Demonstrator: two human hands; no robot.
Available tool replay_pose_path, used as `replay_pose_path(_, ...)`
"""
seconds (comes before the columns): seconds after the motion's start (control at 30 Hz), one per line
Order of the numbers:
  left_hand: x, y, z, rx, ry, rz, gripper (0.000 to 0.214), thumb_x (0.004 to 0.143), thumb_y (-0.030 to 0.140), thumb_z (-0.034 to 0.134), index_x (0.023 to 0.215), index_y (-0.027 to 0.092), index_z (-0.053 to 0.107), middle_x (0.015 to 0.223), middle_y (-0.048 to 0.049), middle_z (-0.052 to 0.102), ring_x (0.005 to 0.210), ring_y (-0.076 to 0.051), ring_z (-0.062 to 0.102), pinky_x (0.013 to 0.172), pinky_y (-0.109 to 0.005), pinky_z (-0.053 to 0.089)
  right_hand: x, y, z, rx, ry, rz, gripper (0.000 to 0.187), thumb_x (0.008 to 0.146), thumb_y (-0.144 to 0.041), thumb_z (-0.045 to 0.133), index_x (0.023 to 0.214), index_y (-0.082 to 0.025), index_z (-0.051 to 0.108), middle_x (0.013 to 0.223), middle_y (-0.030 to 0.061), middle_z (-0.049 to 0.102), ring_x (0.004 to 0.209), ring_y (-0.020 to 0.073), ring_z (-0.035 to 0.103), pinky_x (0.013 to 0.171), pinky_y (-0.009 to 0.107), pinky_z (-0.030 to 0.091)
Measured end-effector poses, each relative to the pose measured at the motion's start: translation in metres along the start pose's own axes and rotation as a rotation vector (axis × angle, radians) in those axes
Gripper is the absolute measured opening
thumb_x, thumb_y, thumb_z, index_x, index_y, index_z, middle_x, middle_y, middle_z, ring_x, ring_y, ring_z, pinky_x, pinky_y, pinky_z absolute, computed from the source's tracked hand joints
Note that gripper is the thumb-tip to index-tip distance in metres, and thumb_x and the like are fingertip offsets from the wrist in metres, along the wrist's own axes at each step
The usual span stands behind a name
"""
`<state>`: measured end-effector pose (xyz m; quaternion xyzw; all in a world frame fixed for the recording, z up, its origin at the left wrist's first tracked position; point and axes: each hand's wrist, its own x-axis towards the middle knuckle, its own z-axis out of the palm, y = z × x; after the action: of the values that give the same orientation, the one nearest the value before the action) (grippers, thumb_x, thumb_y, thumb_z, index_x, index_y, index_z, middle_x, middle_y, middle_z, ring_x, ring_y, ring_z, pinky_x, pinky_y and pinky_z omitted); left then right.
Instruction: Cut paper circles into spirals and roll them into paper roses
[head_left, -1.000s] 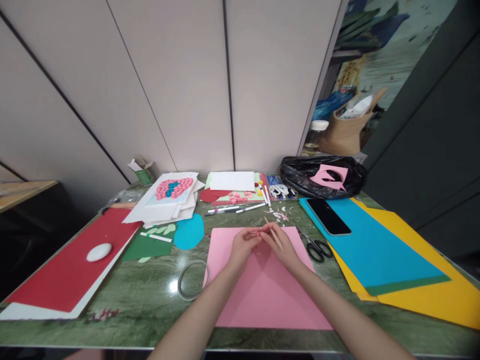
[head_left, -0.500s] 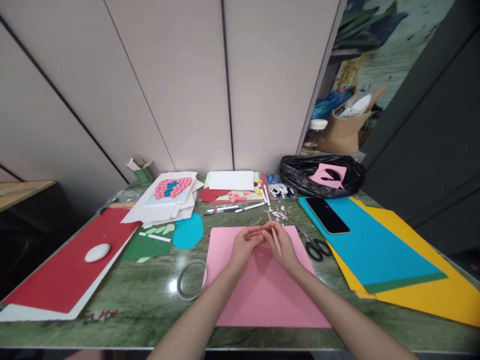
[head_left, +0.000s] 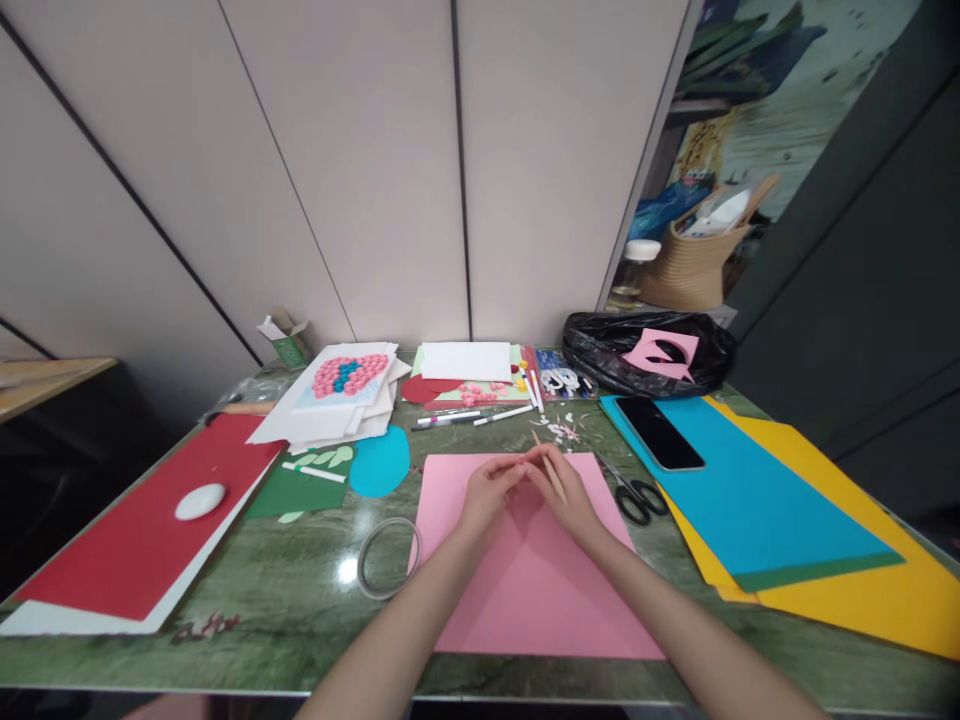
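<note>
My left hand (head_left: 487, 495) and my right hand (head_left: 564, 490) meet fingertip to fingertip over the far edge of a pink paper sheet (head_left: 525, 580) on the green marble table (head_left: 300, 590). Both pinch a small pink paper strip (head_left: 517, 464) between them. My right hand also grips a thin wooden stick (head_left: 550, 470) that points away from me. Black scissors (head_left: 636, 495) lie just right of the pink sheet. A clear tape ring (head_left: 388, 557) lies to its left.
Blue, green and yellow sheets (head_left: 750, 500) with a black phone (head_left: 660, 432) lie at right. A red sheet (head_left: 142, 530) with a white oval object (head_left: 199, 501) lies at left. Markers (head_left: 480, 416), white papers with pink rolls (head_left: 345, 385) and a black bag (head_left: 645, 352) sit at the back.
Both hands stay together at the sheet's far edge with only small finger movements; the stick's angle shifts slightly.
</note>
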<state>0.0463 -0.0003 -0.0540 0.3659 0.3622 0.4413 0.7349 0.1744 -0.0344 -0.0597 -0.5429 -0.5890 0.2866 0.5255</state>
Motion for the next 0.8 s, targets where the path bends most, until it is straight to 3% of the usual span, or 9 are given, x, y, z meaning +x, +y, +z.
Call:
replay_pose_path(0.33, -0.001, 0.001, -0.002, 0.051, -0.006, 0.013, 0.034, 0.060, 0.034, 0.077, 0.087, 0.013, 0.071, 0.080, -0.0069, 0.069, 0.058, -0.009, 0.053, 0.051, -0.021, 0.036, 0.001, -0.002, -0.001, 0.012, 0.002, 0.000, 0.019, 0.086, -0.041, 0.049, 0.091, -0.023, 0.050, 0.086, 0.0023, 0.059, 0.083, 0.0184, 0.059, 0.075, 0.031, 0.046)
replay_pose_path(0.53, -0.001, 0.003, -0.003, 0.102, 0.037, 0.035, 0.033, 0.060, 0.032, 0.077, 0.086, 0.014, 0.069, 0.071, -0.0054, 0.069, 0.060, -0.012, 0.058, 0.052, -0.021, 0.037, -0.001, -0.009, 0.000, -0.013, 0.003, 0.014, 0.017, 0.086, -0.040, 0.049, 0.090, -0.023, 0.050, 0.081, 0.0023, 0.060, 0.074, 0.0185, 0.059, 0.069, 0.031, 0.046)
replay_pose_path(0.8, -0.004, 0.001, 0.003, 0.118, 0.073, 0.061, 0.035, 0.064, 0.030, 0.074, 0.094, 0.015, 0.064, 0.080, -0.0074, 0.071, 0.068, -0.015, 0.064, 0.062, -0.024, 0.044, -0.002, -0.016, 0.005, -0.049, 0.064, 0.038, 0.017, 0.085, -0.040, 0.049, 0.087, -0.023, 0.049, 0.077, 0.0027, 0.060, 0.070, 0.0190, 0.058, 0.065, 0.031, 0.045)
